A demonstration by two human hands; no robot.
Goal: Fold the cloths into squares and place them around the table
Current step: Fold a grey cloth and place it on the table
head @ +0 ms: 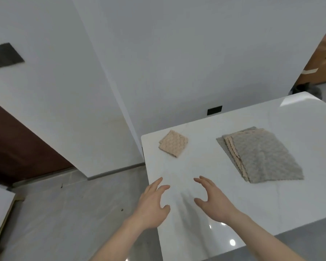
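A small beige cloth lies folded into a square near the far left corner of the white table. To its right sits a stack of unfolded cloths, grey on top with beige edges showing underneath. My left hand hovers over the table's left edge, fingers spread, holding nothing. My right hand is beside it over the table, palm facing left, fingers apart and empty. Both hands are nearer to me than the folded beige cloth and apart from it.
White wall panels stand behind the table, with a black socket low on one. A dark wooden door is at the left. Cardboard boxes sit at the far right. Grey tiled floor lies left of the table.
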